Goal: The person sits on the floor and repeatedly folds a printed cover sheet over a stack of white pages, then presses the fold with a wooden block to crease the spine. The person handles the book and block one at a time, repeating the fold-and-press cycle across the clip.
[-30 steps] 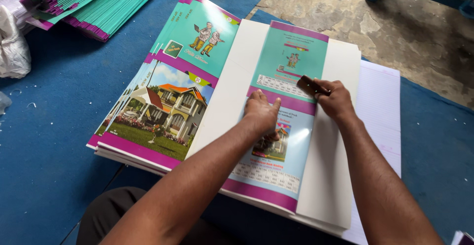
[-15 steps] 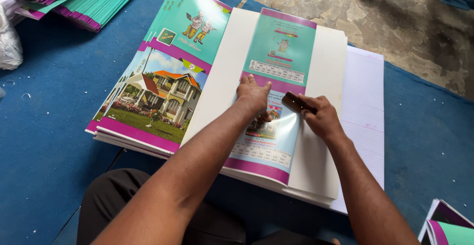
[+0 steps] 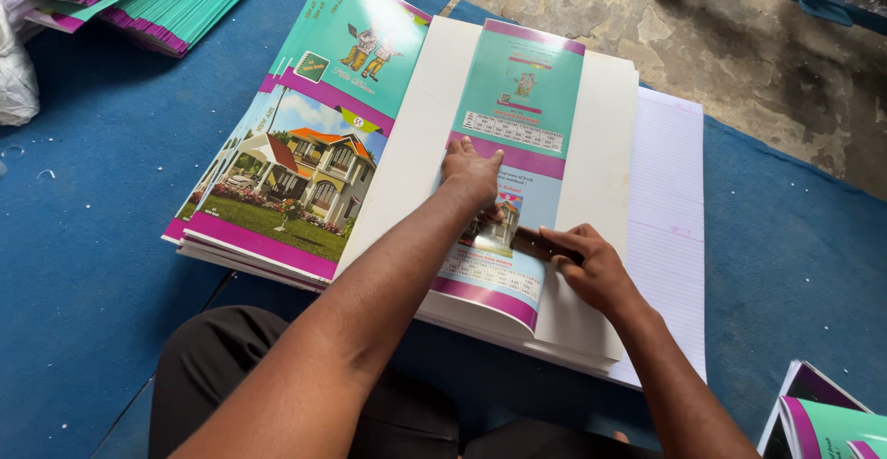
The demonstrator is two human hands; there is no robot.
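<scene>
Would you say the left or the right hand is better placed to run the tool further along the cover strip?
Probably the right hand: it already grips the dark tool on the cover strip, while the left hand lies flat, pinning it.

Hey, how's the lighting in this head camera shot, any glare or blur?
Head view: soft daylight, sharp focus. White glare streaks the glossy cover stack at its top edge; the left hand and right hand cast only faint shadows on the printed strip; edges bow slightly.

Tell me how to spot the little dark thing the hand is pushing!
Find the white paper stack on the blue mat. A teal and purple cover strip lies on it. The small dark brown block under the right hand is the only dark thing there.
</scene>
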